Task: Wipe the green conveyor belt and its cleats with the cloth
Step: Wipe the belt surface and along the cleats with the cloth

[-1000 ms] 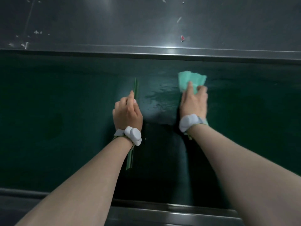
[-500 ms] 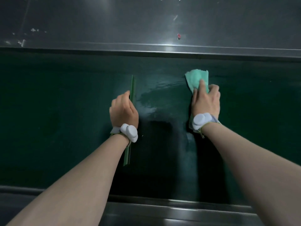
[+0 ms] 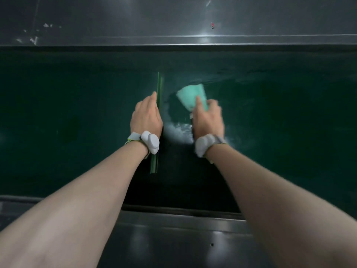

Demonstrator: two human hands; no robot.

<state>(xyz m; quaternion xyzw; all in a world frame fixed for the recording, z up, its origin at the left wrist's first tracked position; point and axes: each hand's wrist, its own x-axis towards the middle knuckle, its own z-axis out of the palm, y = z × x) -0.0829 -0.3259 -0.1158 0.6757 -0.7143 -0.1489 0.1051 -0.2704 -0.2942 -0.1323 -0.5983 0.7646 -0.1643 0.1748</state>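
The right hand (image 3: 208, 118) is motion-blurred and covers the near part of the pale green cloth (image 3: 191, 95), so whether its fingers (image 3: 199, 102) lie flat on the cloth or curl round its edge cannot be told. The cloth lies on the green conveyor belt (image 3: 77, 113) at centre frame, just right of the thin upright cleat (image 3: 158, 88). The left hand (image 3: 146, 117) rests against the cleat's left side, fingers relaxed and extended, gripping nothing. Both wrists carry white wristbands (image 3: 149, 142). Wet streaks shine between the hands. Steel rails (image 3: 173, 40) border the belt above and below.
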